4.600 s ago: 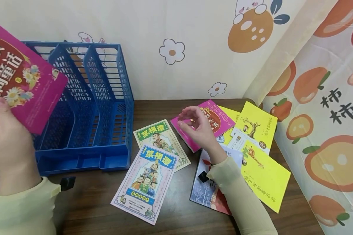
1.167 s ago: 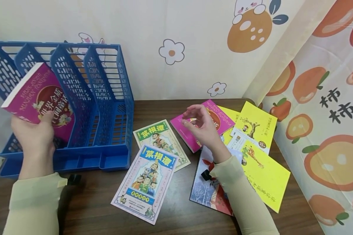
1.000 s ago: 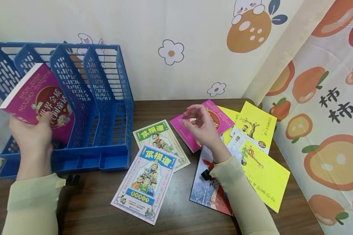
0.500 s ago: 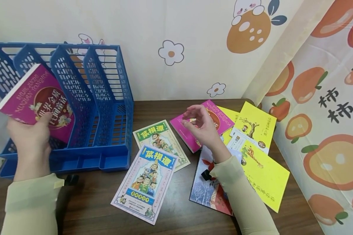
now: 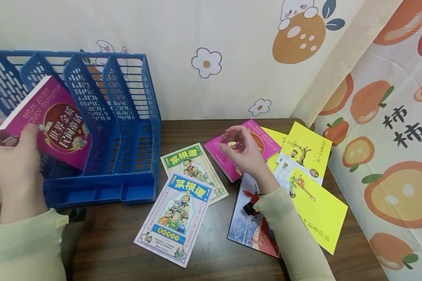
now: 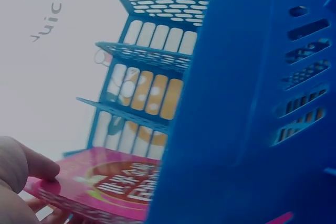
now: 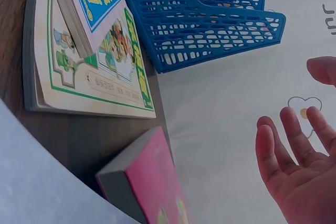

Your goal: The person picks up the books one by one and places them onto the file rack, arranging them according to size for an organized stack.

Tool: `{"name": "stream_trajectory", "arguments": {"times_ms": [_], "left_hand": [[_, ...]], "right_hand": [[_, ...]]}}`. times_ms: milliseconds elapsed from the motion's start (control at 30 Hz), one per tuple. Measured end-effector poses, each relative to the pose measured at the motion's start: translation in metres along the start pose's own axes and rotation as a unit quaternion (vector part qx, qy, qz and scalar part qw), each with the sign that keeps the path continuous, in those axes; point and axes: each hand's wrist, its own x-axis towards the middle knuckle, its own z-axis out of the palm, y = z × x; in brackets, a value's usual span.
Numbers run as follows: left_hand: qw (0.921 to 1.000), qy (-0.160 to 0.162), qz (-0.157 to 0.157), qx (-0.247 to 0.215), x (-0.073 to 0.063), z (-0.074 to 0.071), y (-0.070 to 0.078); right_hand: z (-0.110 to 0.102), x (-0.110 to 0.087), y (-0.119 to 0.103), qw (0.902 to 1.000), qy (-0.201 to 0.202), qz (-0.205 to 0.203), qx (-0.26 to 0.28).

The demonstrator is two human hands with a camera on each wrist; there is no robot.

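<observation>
In the head view my left hand (image 5: 17,168) pinches the outer edge of a thick magenta book (image 5: 59,121), thumb on its cover. The left wrist view shows the thumb (image 6: 42,166) on top and fingers beneath the book (image 6: 105,182). The book stands tilted, partly inside a compartment left of centre in the blue file rack (image 5: 102,187); its lower edge is hidden by the rack. My right hand (image 5: 242,150) holds nothing, its fingers loosely curled above a second magenta book (image 5: 216,152). The right wrist view shows that hand (image 7: 299,166) with bent, parted fingers.
Two comic-covered books, one lilac (image 5: 176,222) and one green-bordered (image 5: 211,177), overlap right of the rack. Several yellow books (image 5: 323,210) and a blue-and-red picture book (image 5: 244,226) lie partly under my right arm. Patterned curtains (image 5: 225,97) bound the wooden table (image 5: 109,242).
My left hand brought the magenta book from the far left into the rack. In the last half second the hand shifted left to its outer edge. The right hand has barely moved.
</observation>
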Motion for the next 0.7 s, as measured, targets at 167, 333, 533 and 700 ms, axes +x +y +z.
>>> {"name": "stream_trajectory", "arguments": {"times_ms": [167, 333, 533, 700], "left_hand": [[0.9962, 0.032, 0.024, 0.078, -0.007, -0.002, 0.012], [0.9688, 0.032, 0.206, 0.134, -0.021, -0.007, 0.005], [0.9355, 0.020, 0.332, 0.119, -0.047, -0.002, 0.007], [0.9295, -0.038, 0.354, 0.096, -0.063, 0.001, 0.007]], "right_hand": [[-0.013, 0.001, 0.003, 0.9992, -0.010, -0.022, -0.031], [-0.036, 0.005, 0.005, 0.9955, -0.026, -0.022, -0.088], [-0.068, 0.007, 0.010, 0.9825, -0.008, 0.014, -0.185], [-0.092, 0.004, 0.015, 0.9593, 0.011, 0.085, -0.269]]}}
